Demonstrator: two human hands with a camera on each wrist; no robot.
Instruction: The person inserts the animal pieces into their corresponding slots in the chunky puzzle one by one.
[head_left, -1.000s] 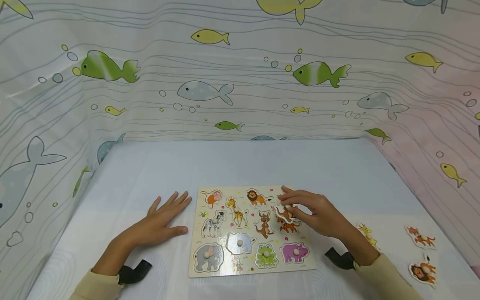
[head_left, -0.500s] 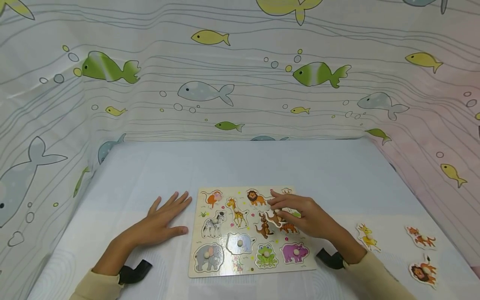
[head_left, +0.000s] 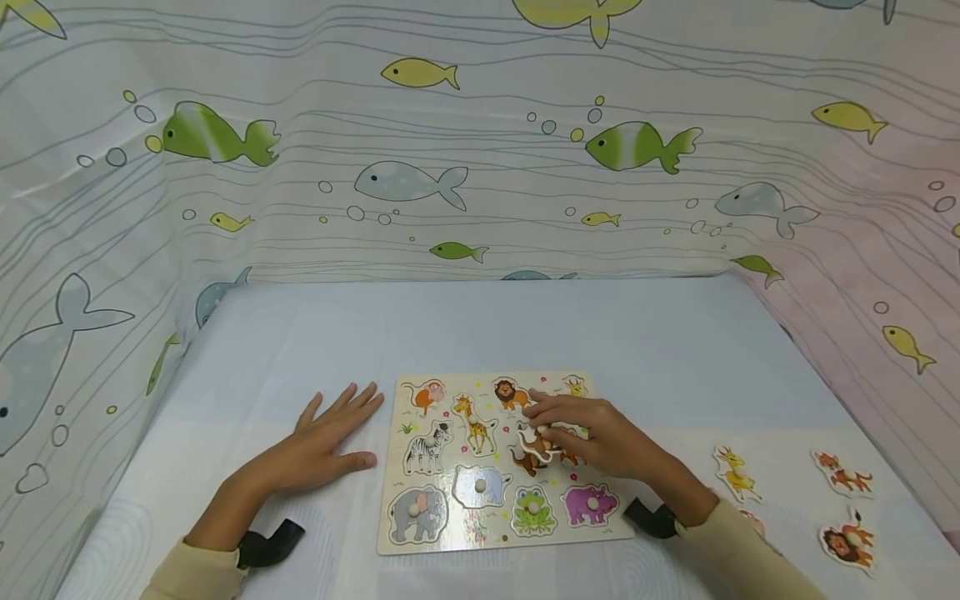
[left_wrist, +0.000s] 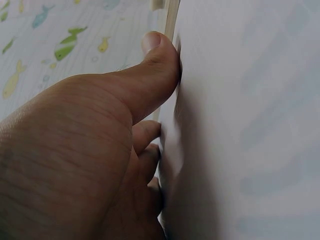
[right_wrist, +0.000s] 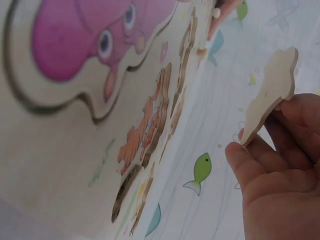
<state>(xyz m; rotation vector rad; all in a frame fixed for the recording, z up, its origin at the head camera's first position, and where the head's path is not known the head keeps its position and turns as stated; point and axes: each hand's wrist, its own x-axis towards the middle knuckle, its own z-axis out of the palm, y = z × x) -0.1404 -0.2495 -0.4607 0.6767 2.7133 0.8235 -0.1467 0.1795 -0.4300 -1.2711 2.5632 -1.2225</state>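
My right hand (head_left: pixel 600 432) pinches a brown kangaroo puzzle piece (head_left: pixel 542 443), holding it tilted above the printed kangaroo on the wooden animal puzzle board (head_left: pixel 562 540). In the right wrist view the bare wooden back of the piece (right_wrist: pixel 272 85) shows between thumb and fingers, raised off the board. My left hand (head_left: pixel 318 446) lies flat on the table beside the board, fingers spread and thumb close to its left edge. Knobbed elephant (head_left: pixel 427 521), frog (head_left: pixel 533 521) and purple hippo (head_left: pixel 581 506) pieces sit along the board's near row.
Loose pieces lie on the table at right: a yellow horned animal (head_left: pixel 737 477), an orange tiger-like one (head_left: pixel 843 475) and a lion (head_left: pixel 847 546). Another piece (head_left: pixel 752 522) peeks out beside my right sleeve. A fish-patterned cloth (head_left: pixel 487 125) hangs around the table.
My right hand has moved left across the board with the kangaroo piece, from over the printed tiger to over the printed kangaroo. The left hand stays where it was.
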